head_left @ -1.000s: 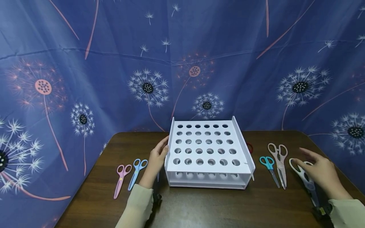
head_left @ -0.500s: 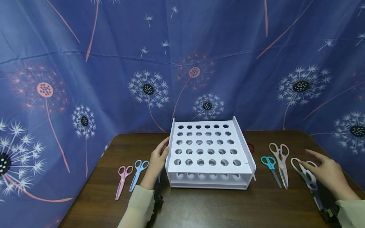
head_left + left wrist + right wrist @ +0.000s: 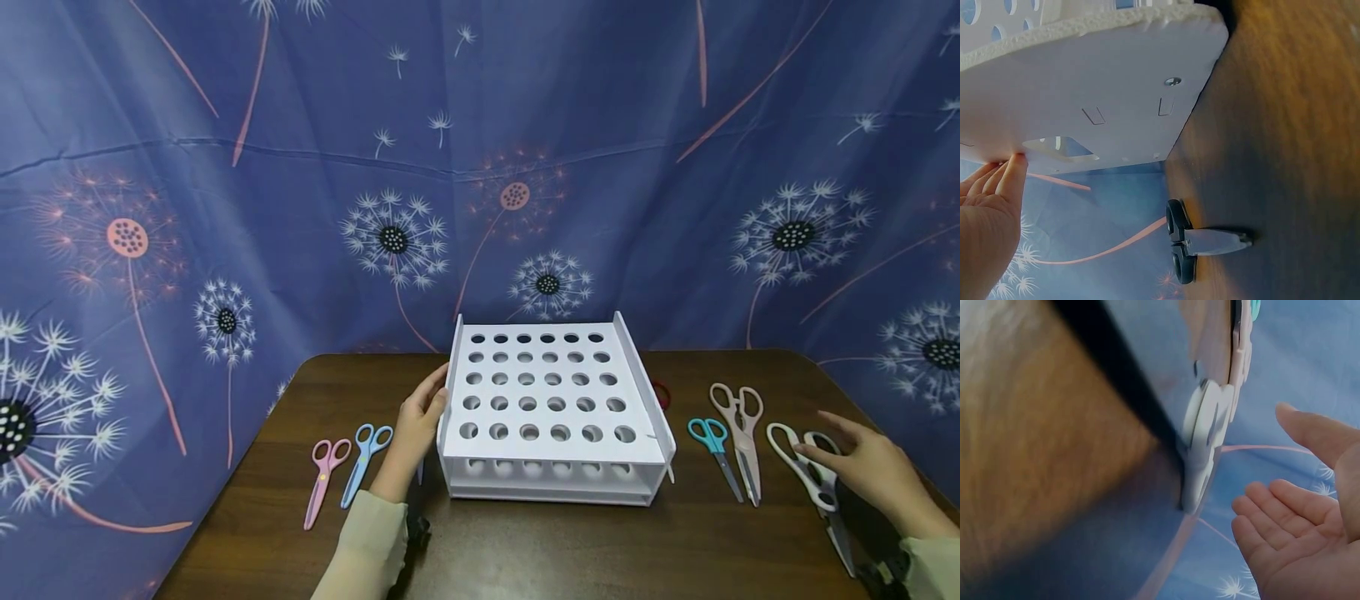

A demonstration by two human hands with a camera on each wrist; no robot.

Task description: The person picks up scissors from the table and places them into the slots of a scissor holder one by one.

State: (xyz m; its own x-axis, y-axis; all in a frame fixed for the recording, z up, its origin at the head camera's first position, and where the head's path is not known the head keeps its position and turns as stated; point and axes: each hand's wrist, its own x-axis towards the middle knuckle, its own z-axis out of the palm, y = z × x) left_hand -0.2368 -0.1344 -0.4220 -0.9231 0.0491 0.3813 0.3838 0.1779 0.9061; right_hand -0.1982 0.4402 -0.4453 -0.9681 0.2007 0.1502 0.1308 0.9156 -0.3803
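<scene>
A white holed rack [image 3: 555,400] stands mid-table. My left hand [image 3: 420,417] rests on its left side; in the left wrist view, the fingertips touch the side panel [image 3: 1116,94] near a cutout, with the fingers nearly straight. My right hand [image 3: 873,471] hovers just right of the handles of white-handled scissors [image 3: 826,500], its fingers loosely spread and holding nothing. The right wrist view shows that palm [image 3: 1310,544] apart from the white handles [image 3: 1207,415]. Black-handled scissors [image 3: 1179,219] lie left of the rack, mostly hidden behind my left arm in the head view.
Pink scissors [image 3: 321,479] and blue scissors [image 3: 366,458] lie at the left. Right of the rack are teal scissors [image 3: 716,446], beige scissors [image 3: 744,442] and a red handle [image 3: 663,395] partly hidden behind the rack. A patterned blue cloth [image 3: 480,108] hangs behind the table.
My right hand has drawn back to the right, uncovering more of the white-handled scissors. The left hand stays against the rack, and the head view has shifted slightly.
</scene>
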